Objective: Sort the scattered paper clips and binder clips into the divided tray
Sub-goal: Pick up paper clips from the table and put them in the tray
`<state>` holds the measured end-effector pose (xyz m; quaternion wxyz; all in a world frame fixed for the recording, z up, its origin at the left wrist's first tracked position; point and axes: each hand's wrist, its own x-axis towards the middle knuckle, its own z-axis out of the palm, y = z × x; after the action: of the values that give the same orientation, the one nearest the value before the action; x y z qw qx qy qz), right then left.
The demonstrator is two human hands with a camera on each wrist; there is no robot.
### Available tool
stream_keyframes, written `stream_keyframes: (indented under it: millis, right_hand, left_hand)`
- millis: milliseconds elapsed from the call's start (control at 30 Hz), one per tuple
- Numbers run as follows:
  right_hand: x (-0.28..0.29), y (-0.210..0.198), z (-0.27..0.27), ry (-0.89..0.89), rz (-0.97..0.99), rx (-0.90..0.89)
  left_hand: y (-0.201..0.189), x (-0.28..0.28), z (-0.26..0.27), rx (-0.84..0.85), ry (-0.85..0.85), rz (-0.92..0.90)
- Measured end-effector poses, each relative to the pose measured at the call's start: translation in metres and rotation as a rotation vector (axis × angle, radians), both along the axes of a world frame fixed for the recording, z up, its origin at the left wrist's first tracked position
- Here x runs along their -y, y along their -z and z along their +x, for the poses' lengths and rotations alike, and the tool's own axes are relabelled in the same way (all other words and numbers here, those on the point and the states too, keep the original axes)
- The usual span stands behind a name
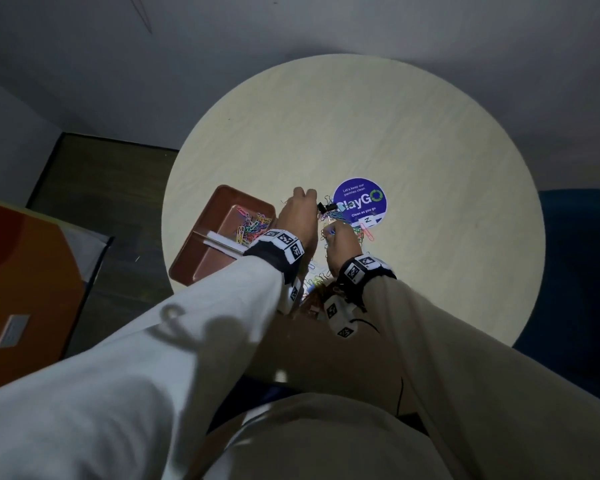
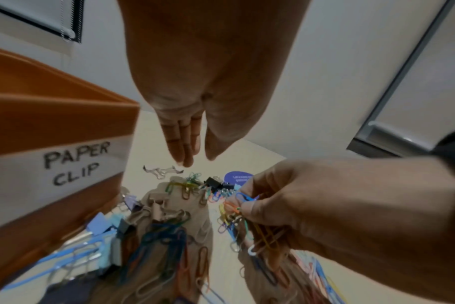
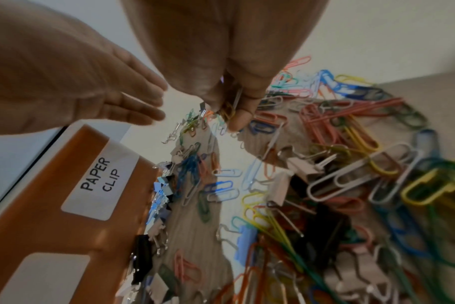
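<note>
My left hand (image 2: 195, 156) hovers over the scattered pile with straight fingers and holds nothing; the head view places it (image 1: 300, 206) beside the tray. My right hand (image 3: 234, 115) pinches a small bunch of coloured paper clips (image 2: 260, 232) just above the pile of clips (image 3: 325, 164). The brown divided tray (image 1: 201, 258) lies at the left, with a white divider and coloured paper clips (image 1: 253, 225) in its far compartment. Its wall carries a "PAPER CLIP" label (image 2: 75, 162). A black binder clip (image 1: 326, 206) lies at the pile's far edge, by my left fingertips.
The round pale table (image 1: 430, 150) bears a purple round sticker (image 1: 360, 200) just right of the pile. Binder clips in pale blue, white and black (image 3: 281, 185) are mixed among the paper clips. An orange cabinet (image 1: 21, 271) stands left of the table.
</note>
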<state>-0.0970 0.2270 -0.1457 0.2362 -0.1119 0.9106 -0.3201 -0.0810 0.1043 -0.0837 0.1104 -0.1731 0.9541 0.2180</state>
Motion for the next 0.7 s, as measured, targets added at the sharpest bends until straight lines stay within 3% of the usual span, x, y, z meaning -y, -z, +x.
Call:
stream_keyframes:
  millis: [133, 267, 567, 700]
  right_hand:
    - [-0.007, 0.004, -0.005, -0.015, 0.021, 0.026]
    - [-0.011, 0.004, -0.008, 0.027, -0.005, 0.052]
    - [-0.015, 0.0, -0.013, 0.095, -0.05, 0.117]
    - [-0.014, 0.0, -0.009, 0.184, -0.088, 0.24]
  left_hand:
    - [0.024, -0.009, -0.012, 0.136, 0.028, -0.118]
    - [0.041, -0.013, -0.019, 0.128, 0.042, -0.171]
    - [0.051, -0.015, -0.006, 0.072, -0.109, 0.075]
    - [0.049, -0.011, -0.003, 0.003, -0.161, 0.167]
